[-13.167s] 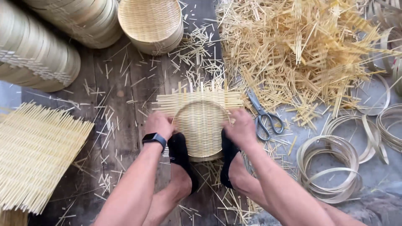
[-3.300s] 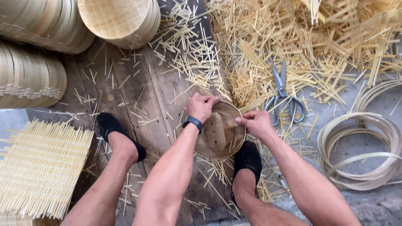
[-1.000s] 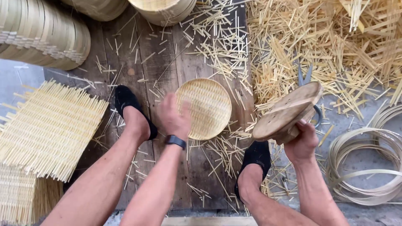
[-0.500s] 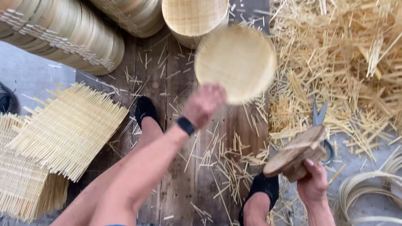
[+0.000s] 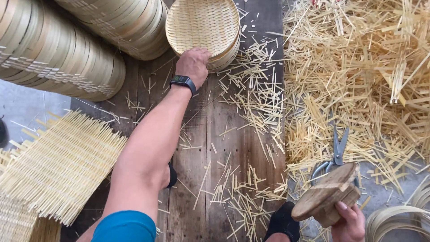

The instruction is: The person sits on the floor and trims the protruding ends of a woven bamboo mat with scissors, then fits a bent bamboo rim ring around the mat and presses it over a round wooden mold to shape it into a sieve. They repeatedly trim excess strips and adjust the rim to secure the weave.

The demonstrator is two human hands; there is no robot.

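Reaching toward the far edge of the wooden plank floor, the left hand is laid against the near rim of a round woven bamboo tray, which sits on top of a short stack of like trays at that far edge. The fingers are curled together over the rim, and a dark smartwatch is worn on the wrist. Whether the rim is truly gripped or only touched cannot be told.

At the near right corner, the right hand is closed around a round wooden mould block, held tilted, with its flat disc face turned up and to the left; the fingers are wrapped under its thicker base.

Just beyond the block, a pair of metal scissors is seen lying on the right edge of the floor, blades pointing away, partly among a wide heap of cut bamboo splints. Loose splints are scattered across the planks.

Along the far left, long rows of stacked bamboo hoops are laid on their sides. At the near left edge, flat woven bamboo mats with untrimmed ends are piled. Coiled bamboo strips are seen at the near right corner, and a black shoe just left of the block.
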